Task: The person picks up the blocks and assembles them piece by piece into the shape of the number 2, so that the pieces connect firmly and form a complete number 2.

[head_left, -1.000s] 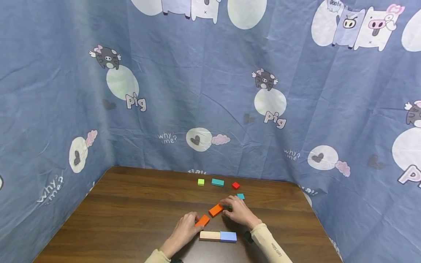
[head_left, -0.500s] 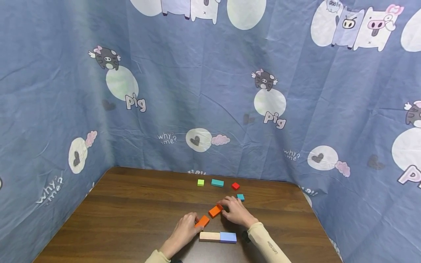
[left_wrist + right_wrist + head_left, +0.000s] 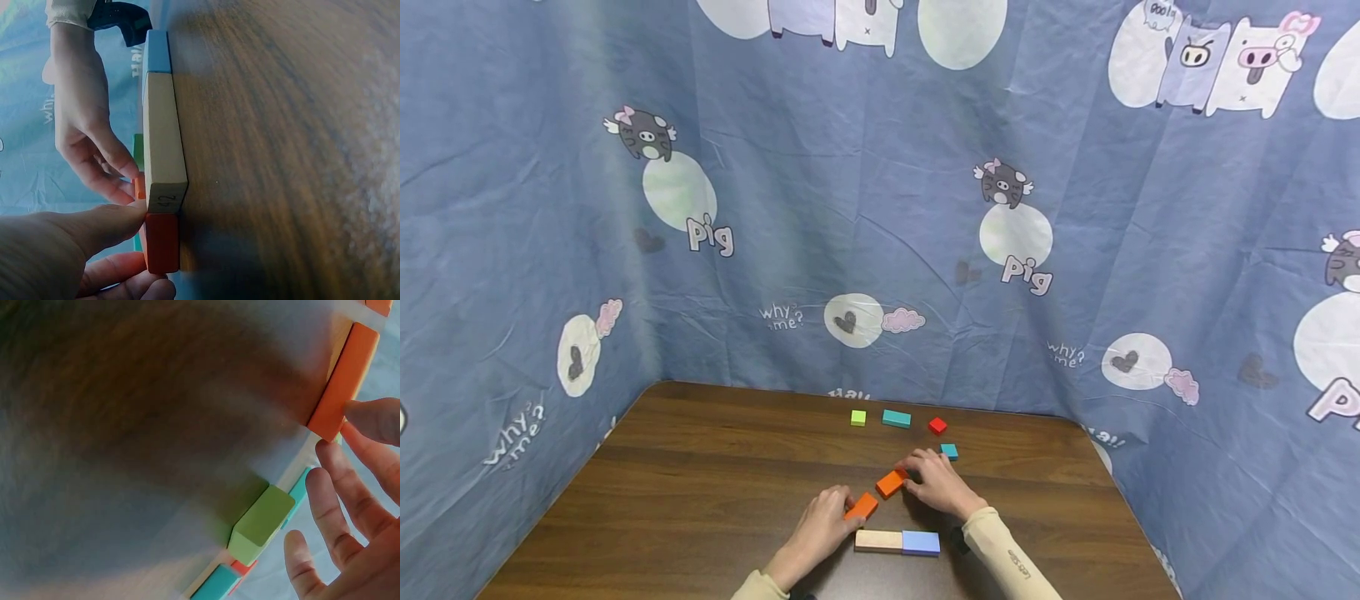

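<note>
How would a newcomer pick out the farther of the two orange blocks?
On the dark-brown wood-grain table, find the beige rectangular block. Beyond it lies the farther orange rectangular block. The right-hand grip touches this one; its neighbour, the nearer orange rectangular block, is in the left-hand grip.

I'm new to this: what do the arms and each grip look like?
The left grip and right grip are bare human hands. The left sleeve and right sleeve are cream; the right one bears small dark lettering, and a black device sits at that wrist.
</note>
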### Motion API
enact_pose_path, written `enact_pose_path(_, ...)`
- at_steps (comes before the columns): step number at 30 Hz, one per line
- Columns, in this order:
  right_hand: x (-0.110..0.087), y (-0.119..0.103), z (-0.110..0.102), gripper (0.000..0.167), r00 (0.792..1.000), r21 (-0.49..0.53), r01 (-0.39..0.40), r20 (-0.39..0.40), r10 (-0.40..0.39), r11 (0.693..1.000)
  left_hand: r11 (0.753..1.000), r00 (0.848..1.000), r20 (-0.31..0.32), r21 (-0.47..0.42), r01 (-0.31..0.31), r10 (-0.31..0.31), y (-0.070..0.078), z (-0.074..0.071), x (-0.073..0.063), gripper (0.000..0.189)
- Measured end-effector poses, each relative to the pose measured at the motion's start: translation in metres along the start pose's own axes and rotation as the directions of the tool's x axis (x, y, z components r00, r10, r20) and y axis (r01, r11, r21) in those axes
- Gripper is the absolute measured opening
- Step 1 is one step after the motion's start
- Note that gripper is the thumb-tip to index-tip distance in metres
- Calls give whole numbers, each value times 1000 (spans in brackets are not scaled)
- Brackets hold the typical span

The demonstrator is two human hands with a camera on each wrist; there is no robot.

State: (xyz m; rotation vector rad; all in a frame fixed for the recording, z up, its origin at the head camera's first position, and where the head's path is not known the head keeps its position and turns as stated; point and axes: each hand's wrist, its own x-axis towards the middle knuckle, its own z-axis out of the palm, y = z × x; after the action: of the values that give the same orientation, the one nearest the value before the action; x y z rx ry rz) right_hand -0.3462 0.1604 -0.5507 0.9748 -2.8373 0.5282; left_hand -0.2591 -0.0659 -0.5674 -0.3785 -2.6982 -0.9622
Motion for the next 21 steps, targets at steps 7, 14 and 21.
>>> enact_pose_path(7,0,1,2,29,1000,-23,12,9,-12,1000,1000,1000,12,-5,4,-4,-1,0,0,26)
enact_pose_path(14,-1,6,3,29,999,-45,49,-4,-49,998,1000,1000,7,-2,-11,11,-2,1,0,26)
enact_pose_path(21,3,10,3,29,992,-81,116,-32,-119,990,1000,1000,8,-12,-5,5,-3,1,-1,26)
